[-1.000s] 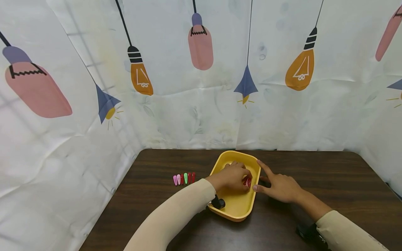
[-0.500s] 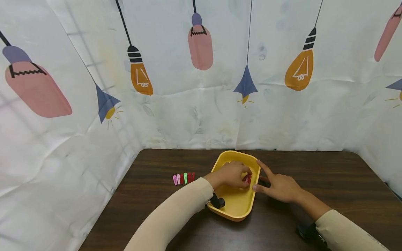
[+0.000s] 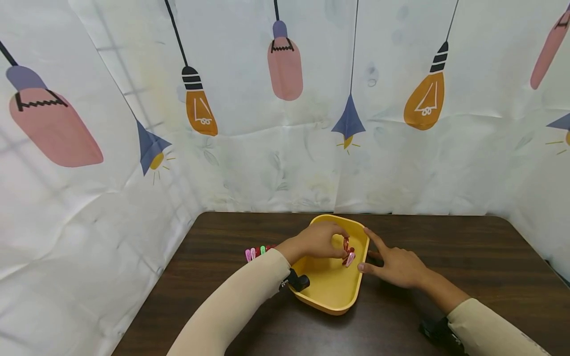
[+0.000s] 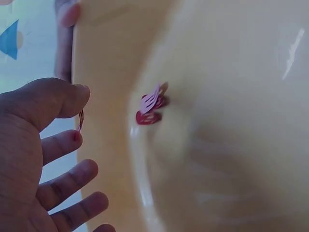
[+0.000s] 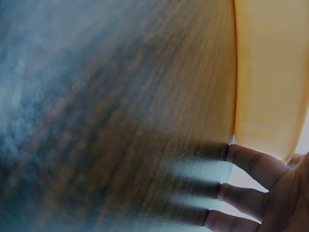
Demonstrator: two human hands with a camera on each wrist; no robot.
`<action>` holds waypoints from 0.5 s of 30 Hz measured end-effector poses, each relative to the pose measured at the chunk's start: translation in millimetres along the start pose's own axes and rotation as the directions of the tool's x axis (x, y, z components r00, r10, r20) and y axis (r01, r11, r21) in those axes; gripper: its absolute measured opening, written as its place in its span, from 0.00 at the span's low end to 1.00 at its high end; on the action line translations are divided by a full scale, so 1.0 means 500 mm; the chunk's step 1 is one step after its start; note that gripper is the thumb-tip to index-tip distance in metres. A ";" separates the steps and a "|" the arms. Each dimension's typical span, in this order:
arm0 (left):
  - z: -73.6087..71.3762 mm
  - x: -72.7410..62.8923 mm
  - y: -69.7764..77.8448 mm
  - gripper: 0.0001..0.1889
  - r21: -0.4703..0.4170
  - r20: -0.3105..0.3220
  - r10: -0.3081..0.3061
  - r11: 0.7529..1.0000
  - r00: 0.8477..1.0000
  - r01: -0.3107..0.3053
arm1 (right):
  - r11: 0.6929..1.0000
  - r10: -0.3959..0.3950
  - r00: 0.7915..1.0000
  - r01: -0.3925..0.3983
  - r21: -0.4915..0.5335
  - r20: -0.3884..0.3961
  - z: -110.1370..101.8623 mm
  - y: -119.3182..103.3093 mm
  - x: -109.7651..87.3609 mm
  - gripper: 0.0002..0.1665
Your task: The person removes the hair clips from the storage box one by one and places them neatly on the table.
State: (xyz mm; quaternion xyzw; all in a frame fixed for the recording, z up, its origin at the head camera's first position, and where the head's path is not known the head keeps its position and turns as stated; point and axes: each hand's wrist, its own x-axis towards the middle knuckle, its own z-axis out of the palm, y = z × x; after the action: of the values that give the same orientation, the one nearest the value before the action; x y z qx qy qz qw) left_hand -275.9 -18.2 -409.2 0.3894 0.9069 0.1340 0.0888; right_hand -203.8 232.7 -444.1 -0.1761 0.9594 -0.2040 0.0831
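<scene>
Your left hand (image 3: 318, 241) is over a yellow, rounded rectangular tray (image 3: 331, 289), its thumb and index finger pinching a small red snap hair clip (image 3: 346, 243); in the left wrist view, its other fingers stand apart from one another. Below the pinched clip, inside the tray near its right wall, a pale pink snap clip (image 3: 350, 259) lies against a few red snap clips (image 4: 147, 118), partly overlapping, so you cannot tell their exact number. Your right hand (image 3: 398, 267) has its fingers spread apart, with index fingertip and thumb touching the tray's right rim. The tray sits on a dark brown wood-grain table (image 3: 458, 247). Left of it, a side-by-side row of pink, red and green snap clips (image 3: 253, 254) is partly hidden by your cream left sleeve (image 3: 240, 301). Behind hangs a white sheet (image 3: 285, 163) printed with orange, pink and blue lamps.
</scene>
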 end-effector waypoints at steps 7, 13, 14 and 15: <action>-0.029 -0.025 -0.009 0.24 -0.014 -0.042 -0.011 1.000 0.999 0.010 | 1.000 0.005 1.000 -0.005 0.008 0.008 -0.001 -0.001 0.000 0.61; -0.048 -0.047 -0.015 0.24 -0.039 -0.070 -0.035 0.999 0.997 0.032 | 1.000 0.001 1.000 -0.001 0.008 0.008 0.000 -0.001 0.000 0.61; -0.051 -0.051 -0.017 0.25 -0.039 -0.073 -0.039 0.999 0.997 0.037 | 1.000 0.001 1.000 -0.001 0.007 0.008 0.000 -0.001 -0.001 0.61; -0.053 -0.054 -0.020 0.24 -0.043 -0.079 -0.042 0.998 0.996 0.038 | 1.000 0.001 1.000 -0.001 0.007 0.006 0.000 -0.002 -0.001 0.61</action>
State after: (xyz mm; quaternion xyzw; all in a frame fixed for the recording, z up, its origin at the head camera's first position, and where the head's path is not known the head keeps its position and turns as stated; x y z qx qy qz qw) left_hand -271.4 -49.0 -385.6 0.3636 0.9144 0.1663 0.0632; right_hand -203.1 232.2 -443.5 -0.1761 0.9585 -0.2067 0.0869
